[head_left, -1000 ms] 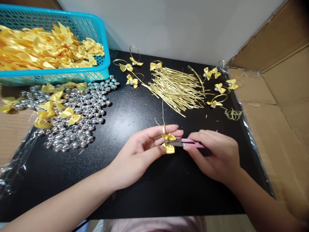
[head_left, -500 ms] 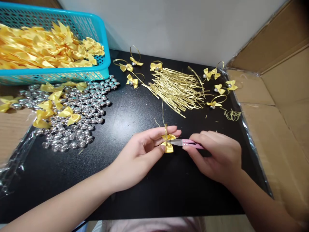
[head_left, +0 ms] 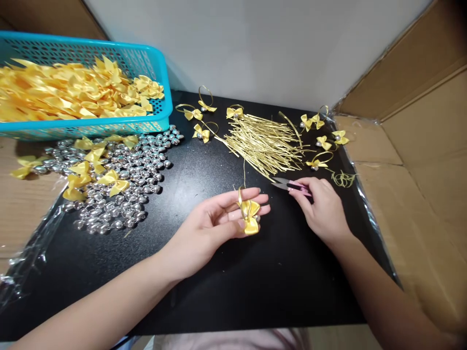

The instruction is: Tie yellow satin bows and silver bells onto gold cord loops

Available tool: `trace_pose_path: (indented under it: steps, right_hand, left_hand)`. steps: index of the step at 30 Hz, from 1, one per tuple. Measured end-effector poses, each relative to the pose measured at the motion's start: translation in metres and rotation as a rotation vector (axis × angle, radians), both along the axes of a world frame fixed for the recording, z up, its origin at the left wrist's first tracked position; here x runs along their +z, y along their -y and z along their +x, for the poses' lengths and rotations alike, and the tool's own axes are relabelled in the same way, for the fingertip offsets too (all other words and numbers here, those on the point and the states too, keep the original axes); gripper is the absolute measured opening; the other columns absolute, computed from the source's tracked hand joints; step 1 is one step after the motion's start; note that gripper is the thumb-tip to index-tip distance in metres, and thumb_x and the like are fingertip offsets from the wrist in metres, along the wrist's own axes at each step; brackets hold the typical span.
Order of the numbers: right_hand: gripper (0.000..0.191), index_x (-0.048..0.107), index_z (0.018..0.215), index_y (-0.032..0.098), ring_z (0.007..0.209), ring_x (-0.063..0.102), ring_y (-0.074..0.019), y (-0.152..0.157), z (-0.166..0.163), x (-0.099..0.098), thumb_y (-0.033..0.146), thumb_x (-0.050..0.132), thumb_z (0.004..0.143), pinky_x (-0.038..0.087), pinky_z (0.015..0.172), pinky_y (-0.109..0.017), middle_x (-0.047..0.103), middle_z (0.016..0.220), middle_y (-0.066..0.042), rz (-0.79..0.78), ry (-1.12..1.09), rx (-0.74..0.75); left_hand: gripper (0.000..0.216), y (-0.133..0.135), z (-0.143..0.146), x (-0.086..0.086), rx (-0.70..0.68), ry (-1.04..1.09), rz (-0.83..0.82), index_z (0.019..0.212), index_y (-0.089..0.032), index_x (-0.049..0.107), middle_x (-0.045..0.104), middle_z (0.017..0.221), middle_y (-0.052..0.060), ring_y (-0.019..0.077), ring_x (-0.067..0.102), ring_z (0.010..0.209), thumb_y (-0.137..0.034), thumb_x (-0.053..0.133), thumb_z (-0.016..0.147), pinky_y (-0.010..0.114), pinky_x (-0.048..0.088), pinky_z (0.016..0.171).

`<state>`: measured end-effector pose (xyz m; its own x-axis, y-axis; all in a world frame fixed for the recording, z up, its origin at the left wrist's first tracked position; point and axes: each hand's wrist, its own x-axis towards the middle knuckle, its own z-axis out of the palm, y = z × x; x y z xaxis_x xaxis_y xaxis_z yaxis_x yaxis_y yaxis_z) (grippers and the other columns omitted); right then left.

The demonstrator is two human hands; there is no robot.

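Between the thumb and fingers of my left hand (head_left: 211,228) is a yellow ribbon bow (head_left: 251,224). A gold cord loop (head_left: 240,199) rises from the bow, and a small silver bell-like bead shows at its right side. My right hand (head_left: 323,206) grips pink thread snips (head_left: 292,186) by the handles. Their blades are apart and point left, close to the lower end of a pile of gold cords (head_left: 264,143). The snips and the bow do not touch.
A turquoise basket (head_left: 162,92) of yellow bows stands at the back left. Silver beads (head_left: 120,199) with several bows on them spread before it. Finished-looking looped bows (head_left: 317,163) lie either side of the cords, near a thread tangle (head_left: 343,179). Cardboard (head_left: 412,194) borders the right.
My right hand has drawn the snips away from the bow, up and to the right, and their blades have opened. My left hand still holds the bow, now turned more face-up. The view has shifted slightly.
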<state>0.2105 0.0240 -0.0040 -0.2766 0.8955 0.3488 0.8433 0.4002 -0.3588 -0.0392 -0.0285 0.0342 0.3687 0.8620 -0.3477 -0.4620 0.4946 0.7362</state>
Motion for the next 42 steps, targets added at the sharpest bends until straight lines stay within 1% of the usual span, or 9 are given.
trace_pose_path:
  steps: [9,15,18,22,24,29,32,36,42]
  right_hand:
    - [0.021,0.076,0.096,0.024,0.093,0.054,-0.0244,-0.009,0.007,-0.019,0.039,0.07,0.083,0.045,0.083,-0.043,0.066,0.097,-0.007,0.114,-0.023,-0.085]
    - [0.023,0.076,0.101,0.024,0.096,0.054,-0.0261,-0.008,0.005,-0.019,0.038,0.069,0.084,0.044,0.085,-0.047,0.067,0.101,-0.008,0.097,0.006,-0.121]
    - [0.027,0.073,0.107,0.022,0.105,0.054,-0.028,-0.001,-0.006,-0.002,0.035,0.067,0.085,0.044,0.091,-0.049,0.066,0.11,-0.011,0.08,-0.128,-0.045]
    - [0.041,0.062,0.123,0.022,0.094,0.062,-0.0196,0.013,-0.037,0.037,0.039,0.066,0.086,0.052,0.081,-0.037,0.065,0.111,-0.009,-0.146,-0.494,0.414]
    - [0.021,0.07,0.103,0.02,0.083,0.063,-0.0157,0.017,-0.051,0.055,0.033,0.062,0.089,0.053,0.075,-0.032,0.068,0.096,-0.006,-0.155,-0.59,0.508]
    - [0.025,0.07,0.075,0.014,0.051,0.054,-0.0088,0.008,-0.058,0.091,0.034,0.061,0.088,0.046,0.05,-0.023,0.065,0.069,-0.002,-0.417,-0.779,0.358]
    - [0.029,0.067,0.069,0.013,0.045,0.049,-0.0079,0.001,-0.047,0.11,0.039,0.066,0.082,0.041,0.046,-0.022,0.058,0.056,0.002,-0.515,-0.785,0.268]
    - [0.025,0.066,0.064,0.013,0.044,0.045,-0.008,-0.003,-0.037,0.127,0.033,0.066,0.078,0.035,0.045,-0.022,0.051,0.047,0.004,-0.451,-0.635,0.17]
    - [0.025,0.057,0.055,0.015,0.048,0.043,-0.0079,0.005,-0.043,0.134,0.022,0.059,0.079,0.033,0.051,-0.022,0.049,0.048,0.004,-0.25,-0.523,0.105]
  left_hand:
    - [0.046,-0.001,-0.003,0.008,-0.006,0.121,-0.083,0.122,-0.025,0.064,0.065,0.132,0.009,0.0258,0.065,0.116,-0.007,0.069,0.08,0.025,0.057,0.083]
    - [0.039,0.004,-0.005,0.009,0.012,0.073,0.095,0.114,-0.024,0.061,0.072,0.119,0.01,0.0252,0.068,0.111,-0.012,0.073,0.079,0.031,0.054,0.089]
    - [0.021,0.004,-0.005,0.011,0.008,0.031,0.199,0.096,-0.02,0.059,0.075,0.107,0.008,0.0209,0.07,0.104,-0.014,0.073,0.081,0.03,0.053,0.089]
    - [0.022,0.001,-0.002,0.02,-0.034,-0.079,0.272,0.09,-0.019,0.053,0.071,0.081,0.0,0.0105,0.07,0.079,-0.014,0.073,0.081,0.018,0.05,0.073]
    - [0.025,-0.002,0.0,0.025,-0.055,-0.117,0.303,0.088,-0.019,0.052,0.069,0.077,-0.002,0.0081,0.067,0.072,-0.015,0.075,0.08,0.016,0.048,0.067]
    - [0.018,-0.015,-0.024,0.025,-0.086,-0.434,0.413,0.1,-0.016,0.063,0.073,0.077,0.006,0.018,0.071,0.079,-0.031,0.062,0.09,0.031,0.053,0.08]
    - [0.013,-0.027,-0.051,0.017,-0.1,-0.869,0.73,0.087,-0.02,0.073,0.073,0.074,0.007,0.0297,0.067,0.103,-0.032,0.069,0.083,0.048,0.043,0.101]
    - [0.051,-0.028,-0.049,0.024,0.036,-1.203,1.044,0.12,-0.028,0.065,0.048,0.148,0.01,0.0391,0.028,0.144,-0.039,0.078,0.071,0.064,0.021,0.113]
    - [0.029,-0.01,0.033,0.051,0.14,-1.033,1.171,0.099,-0.021,0.064,0.071,0.097,0.005,0.0212,0.065,0.09,-0.039,0.072,0.078,0.035,0.051,0.083]
